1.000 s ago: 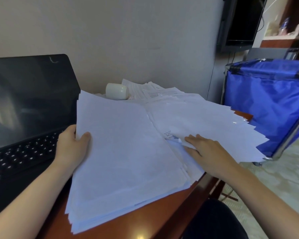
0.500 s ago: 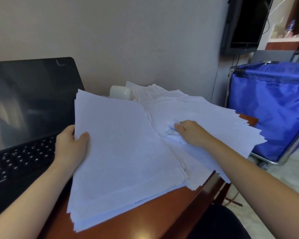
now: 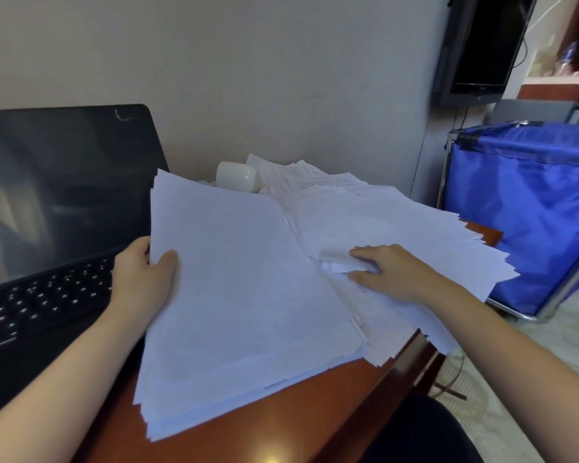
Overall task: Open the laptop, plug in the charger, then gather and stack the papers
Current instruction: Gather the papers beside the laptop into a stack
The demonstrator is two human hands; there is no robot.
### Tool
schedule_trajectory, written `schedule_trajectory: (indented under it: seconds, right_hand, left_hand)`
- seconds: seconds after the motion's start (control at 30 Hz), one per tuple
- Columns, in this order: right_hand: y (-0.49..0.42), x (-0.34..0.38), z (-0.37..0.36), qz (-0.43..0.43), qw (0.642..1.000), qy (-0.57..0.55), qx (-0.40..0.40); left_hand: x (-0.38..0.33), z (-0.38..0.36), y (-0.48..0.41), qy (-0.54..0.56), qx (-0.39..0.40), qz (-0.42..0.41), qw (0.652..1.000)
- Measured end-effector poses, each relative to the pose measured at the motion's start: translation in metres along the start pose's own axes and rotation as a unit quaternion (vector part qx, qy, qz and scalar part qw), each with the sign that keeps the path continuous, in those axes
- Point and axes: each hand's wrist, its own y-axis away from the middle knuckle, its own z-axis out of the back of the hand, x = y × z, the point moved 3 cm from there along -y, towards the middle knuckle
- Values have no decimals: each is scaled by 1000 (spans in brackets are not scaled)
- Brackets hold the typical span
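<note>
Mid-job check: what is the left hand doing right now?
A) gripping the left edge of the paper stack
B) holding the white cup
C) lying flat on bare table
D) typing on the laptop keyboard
A: the left hand grips the paper stack at its left edge, thumb on top; the white cup lies apart at the back. The right hand pinches loose papers.

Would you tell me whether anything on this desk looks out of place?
A white cup lies on its side at the back of the desk. The loose papers on the right are fanned unevenly, overhanging the desk edge, and one sheet is crumpled, pinched by the right hand.
</note>
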Motion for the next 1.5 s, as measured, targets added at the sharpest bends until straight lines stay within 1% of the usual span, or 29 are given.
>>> schedule_trajectory:
  seconds: [0.07,0.1,0.13,0.2,0.23,0.3,0.43,0.5,0.57,0.6,0.67,0.7,0.73,0.77,0.8,0.83,0.87,0.9,0.93,1.0,1.07,1.13,1.2,1.27,1.3,1.37,1.4,1.43,1.5]
  right_hand:
    - [1,-3,0,-6,995,41,-92]
    - [1,-5,3,-24,991,34,-130]
    - [-1,-8,6,-52,986,-8,-160]
    - [-2,-8,15,-75,959,-154,-227]
    - [-2,-4,20,-66,942,-202,-260]
    - [2,12,25,-24,931,-221,-288]
    - [13,65,18,101,930,-231,-267]
    - [19,90,13,171,929,-209,-252]
    - [27,111,5,230,932,-168,-225]
    - [31,120,-1,252,938,-142,-190]
    - [35,131,-11,274,953,-113,-69]
    - [35,132,-15,266,953,-143,-1]
    - [34,130,-14,236,946,-216,50]
    - [30,125,-13,206,931,-293,65]
    - [24,116,-10,175,921,-345,45]
    - [15,104,-8,142,925,-352,1]
    - [5,91,-6,107,941,-318,-49]
    - [-4,77,-6,70,955,-276,-80]
    - [-11,66,-7,34,964,-250,-82]
    - [-16,55,-10,-15,971,-235,-43]
    - [-12,58,-13,1,977,-214,-8]
    - [-8,64,-12,31,984,-177,-1]
    - [-8,61,-9,28,983,-183,10]
    - [-16,48,-2,-17,977,-214,2]
    - [-21,40,3,-44,977,-206,-28]
    - [-33,22,14,-112,978,-143,-102]
    - [-40,13,19,-148,975,-116,-122]
    - [-48,3,22,-178,970,-106,-125]
    - [-65,-19,22,-226,961,-120,-105]
  left_hand:
    - [0,-1,1,3,2,-1,1000]
    - [-1,-1,2,2,4,-2,1000]
    - [-1,-1,2,-1,5,-4,1000]
    - [-1,-1,2,-7,10,-4,1000]
    - [-1,-2,1,-10,15,-2,1000]
    - [0,-4,0,-18,26,1,999]
    - [2,-6,-3,-33,33,12,999]
    - [4,-6,-4,-30,31,29,999]
    - [1,-7,-3,-3,32,51,998]
    - [-2,-7,-3,14,34,68,997]
    - [-6,-8,-4,21,39,110,993]
    - [-6,-9,-5,14,44,117,992]
    - [-6,-9,-6,2,54,114,992]
    - [-6,-10,-7,-6,64,104,992]
    - [-3,-10,-8,-11,71,94,993]
    - [-2,-10,-8,-19,78,87,993]
    - [0,-10,-7,-33,85,86,992]
    - [1,-9,-6,-47,91,85,991]
    - [2,-9,-5,-58,96,86,990]
    - [-1,-7,-1,-81,96,85,988]
    - [-5,-6,2,-92,92,82,988]
    - [-5,-5,0,-85,91,86,989]
    - [-2,-6,-3,-100,94,77,987]
    - [0,-9,-5,-128,95,60,985]
    - [2,-10,-6,-131,92,51,986]
    - [2,-10,-8,-111,84,37,990]
    - [3,-10,-9,-92,79,31,992]
    - [3,-9,-9,-77,74,24,994]
    - [3,-6,-9,-59,63,6,996]
